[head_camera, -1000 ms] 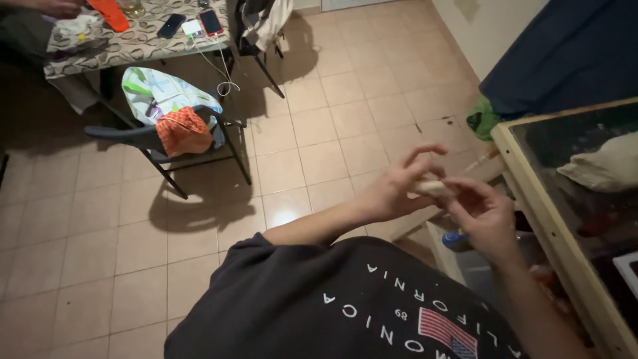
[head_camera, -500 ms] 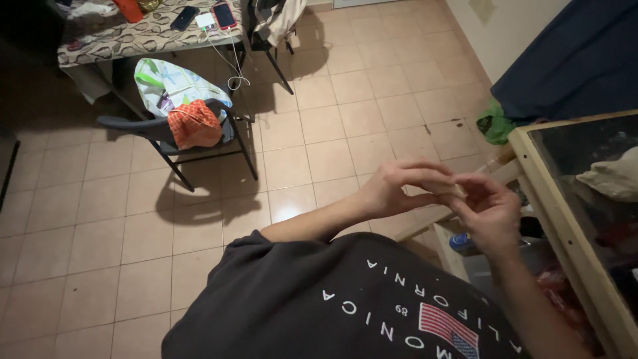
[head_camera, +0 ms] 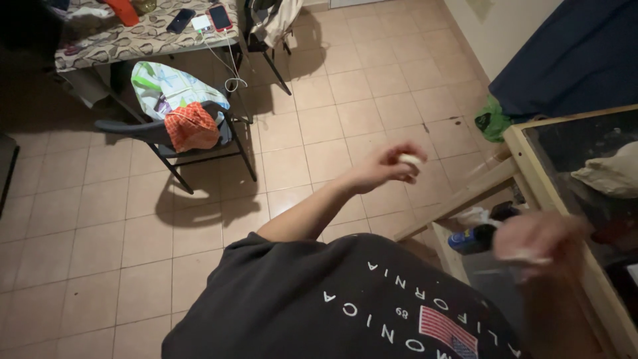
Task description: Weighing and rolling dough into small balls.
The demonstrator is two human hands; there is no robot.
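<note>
A small pale lump (head_camera: 410,160) sits pinched in the left hand's (head_camera: 389,167) fingertips, raised above the beige tiled floor (head_camera: 319,133). The right hand (head_camera: 535,240) (blurred; its grip cannot be told) hovers beside the wooden-framed table's (head_camera: 525,156) near edge.

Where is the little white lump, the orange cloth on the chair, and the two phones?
white lump (head_camera: 411,160), head view, on its pale top between the left hand's fingertips.
orange cloth (head_camera: 191,126), head view, on the middle of its checked bundle.
phones (head_camera: 220,16), head view, on the red-edged phone's screen.
</note>
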